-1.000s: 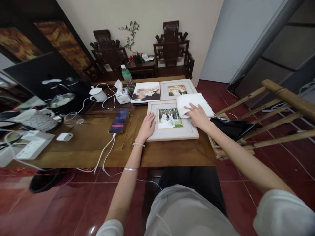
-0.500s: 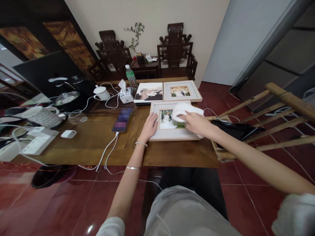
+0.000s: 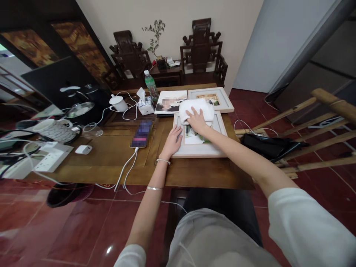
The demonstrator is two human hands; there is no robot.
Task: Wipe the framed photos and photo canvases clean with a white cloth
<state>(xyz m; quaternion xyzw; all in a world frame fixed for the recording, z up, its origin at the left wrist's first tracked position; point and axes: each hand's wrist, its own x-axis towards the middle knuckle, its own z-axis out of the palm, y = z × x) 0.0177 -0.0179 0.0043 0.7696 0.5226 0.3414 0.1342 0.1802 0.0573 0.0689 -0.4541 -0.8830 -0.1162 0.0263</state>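
A pale wooden photo frame [image 3: 204, 150] with a wedding picture lies flat on the brown table [image 3: 111, 159] in front of me. My left hand [image 3: 172, 140] rests flat on its left edge, fingers stretched out. My right hand [image 3: 196, 120] presses a folded white cloth [image 3: 196, 109] onto the frame's upper part, fingers spread on top of the cloth. A second framed photo [image 3: 219, 104] and an open photo book [image 3: 170, 102] lie just behind it.
A phone [image 3: 141, 134] on a white cable lies left of the frame. Further left are a tissue box [image 3: 145, 106], a green bottle [image 3: 151, 86], a white teapot [image 3: 116, 103], a power strip [image 3: 51, 159] and a charger [image 3: 83, 149]. A bamboo chair [image 3: 311, 141] with a black bag [image 3: 267, 146] stands on the right.
My right hand has slid the white cloth from the frame's right corner leftward and up across the picture. The left hand has stayed on the frame's left edge.
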